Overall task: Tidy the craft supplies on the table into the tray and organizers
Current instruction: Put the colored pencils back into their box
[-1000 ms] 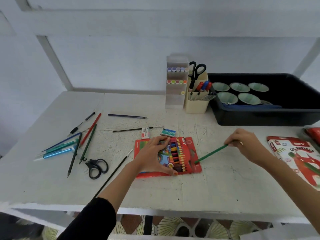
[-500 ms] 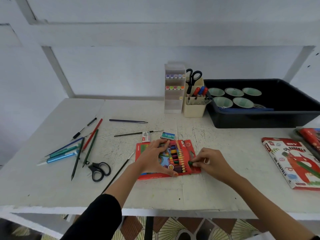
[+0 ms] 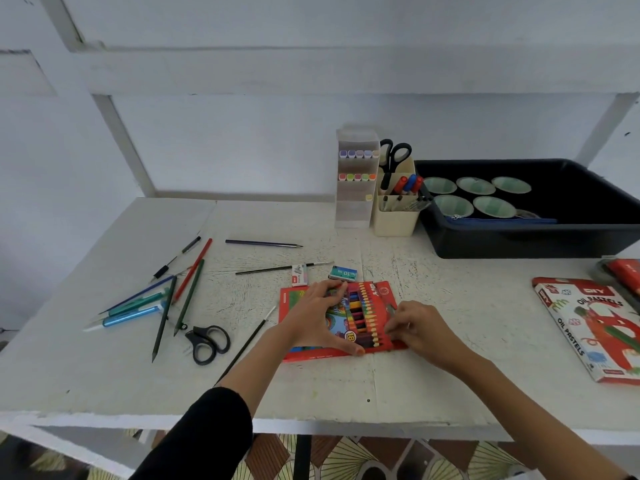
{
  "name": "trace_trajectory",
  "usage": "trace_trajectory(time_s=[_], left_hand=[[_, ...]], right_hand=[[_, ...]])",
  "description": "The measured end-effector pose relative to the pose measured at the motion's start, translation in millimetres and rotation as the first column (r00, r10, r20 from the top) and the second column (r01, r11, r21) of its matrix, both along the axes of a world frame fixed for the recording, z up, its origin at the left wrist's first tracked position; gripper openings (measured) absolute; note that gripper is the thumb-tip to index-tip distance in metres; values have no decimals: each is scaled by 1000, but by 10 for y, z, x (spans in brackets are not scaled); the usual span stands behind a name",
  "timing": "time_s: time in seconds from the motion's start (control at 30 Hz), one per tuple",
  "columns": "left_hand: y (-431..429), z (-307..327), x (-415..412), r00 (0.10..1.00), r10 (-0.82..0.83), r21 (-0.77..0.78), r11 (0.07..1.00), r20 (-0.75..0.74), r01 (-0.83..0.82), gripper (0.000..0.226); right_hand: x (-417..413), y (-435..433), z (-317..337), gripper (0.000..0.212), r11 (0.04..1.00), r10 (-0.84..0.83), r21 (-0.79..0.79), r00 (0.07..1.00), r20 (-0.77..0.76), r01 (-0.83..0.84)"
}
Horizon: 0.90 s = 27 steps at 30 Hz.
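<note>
A red box of coloured pencils (image 3: 379,294) lies flat at the table's middle, with its rows of pencils showing. My left hand (image 3: 318,320) rests spread on the box's left half, thumb at its near edge. My right hand (image 3: 422,330) sits at the box's right end, its curled fingertips against the pencil ends; what they pinch is hidden. A black tray (image 3: 519,244) with several green cups stands at the back right. Beside it are a cream pen cup (image 3: 394,221) and a clear marker organizer (image 3: 353,209).
Loose pencils and pens (image 3: 188,296) and black scissors (image 3: 207,342) lie at the left. A purple pencil (image 3: 263,243), a thin brush (image 3: 246,344), an eraser (image 3: 299,274) and a staples box (image 3: 343,273) are near the pencil box. An oil pastels box (image 3: 588,327) lies far right.
My right hand brought a green pencil from the right to the box's right end; the pencil no longer shows. My left hand stayed on the box.
</note>
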<state>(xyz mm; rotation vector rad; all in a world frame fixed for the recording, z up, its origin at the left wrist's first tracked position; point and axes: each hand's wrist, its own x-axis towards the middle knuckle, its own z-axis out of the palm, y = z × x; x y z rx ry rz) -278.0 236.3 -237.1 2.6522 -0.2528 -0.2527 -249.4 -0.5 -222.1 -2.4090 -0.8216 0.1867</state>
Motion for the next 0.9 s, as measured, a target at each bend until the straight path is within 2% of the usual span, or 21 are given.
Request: trace_trajectory(time_s=[0.1,0.27,0.33,0.43,0.57,0.63,0.9], left_hand=[[-10,12,0,1000,-7,6,1000,2,7,121],[-10,15,-4,1000,-7,11,1000,2,7,121],[-14,15,-8,1000,-5,16,1000,-1,5,122],[-8,22,-11,1000,-2,16,1000,2,2,122],[-14,31,-21,1000,-5,6,1000,11,5,121],[-13,30,-20,1000,-6,7,1000,13,6,120],[-10,15,-16,1000,-2,10,1000,23,2,121]], right_hand=[[-61,124,-41,6,997,-57,52,997,46,55],[-138,76,-122,29,958,-228,189,972,55,214],[-157,47,-116,30,941,-277,213,960,34,264],[-196,72,-81,31,943,-250,224,968,-6,245],[-196,22,-58,18,876,-284,351,941,-181,332],[-192,9,-68,18,864,-287,359,931,-226,353],[-198,39,-15,22,887,-236,335,937,-259,316]])
